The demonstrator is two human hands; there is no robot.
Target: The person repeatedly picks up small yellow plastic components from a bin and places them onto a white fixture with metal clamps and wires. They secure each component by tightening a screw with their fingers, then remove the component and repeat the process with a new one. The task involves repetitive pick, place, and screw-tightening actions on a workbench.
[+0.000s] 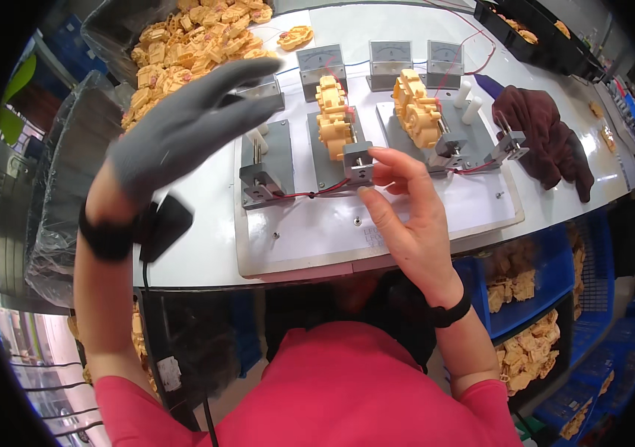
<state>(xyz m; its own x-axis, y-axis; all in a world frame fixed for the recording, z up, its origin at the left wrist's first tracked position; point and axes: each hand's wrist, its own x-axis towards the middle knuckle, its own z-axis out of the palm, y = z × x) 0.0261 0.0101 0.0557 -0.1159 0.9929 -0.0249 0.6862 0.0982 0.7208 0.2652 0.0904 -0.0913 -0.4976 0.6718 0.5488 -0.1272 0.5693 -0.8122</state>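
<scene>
My left hand (183, 123) wears a grey glove and hovers open above the left grey fixture (265, 167), holding nothing. My bare right hand (403, 212) has its thumb and forefinger at the metal clamp block (358, 160) of the middle fixture. A yellow plastic part (334, 115) sits in that middle fixture. Another yellow part (416, 108) sits in the right fixture (444, 141). The left fixture holds no part. Red wires run along the fixtures' front.
Three grey panel meters (390, 59) stand behind the fixtures on a white board (377, 223). A pile of yellow parts (191, 37) lies at the back left in clear plastic. A dark red cloth (548, 134) lies to the right. Blue bins (526, 298) with yellow parts sit below the table.
</scene>
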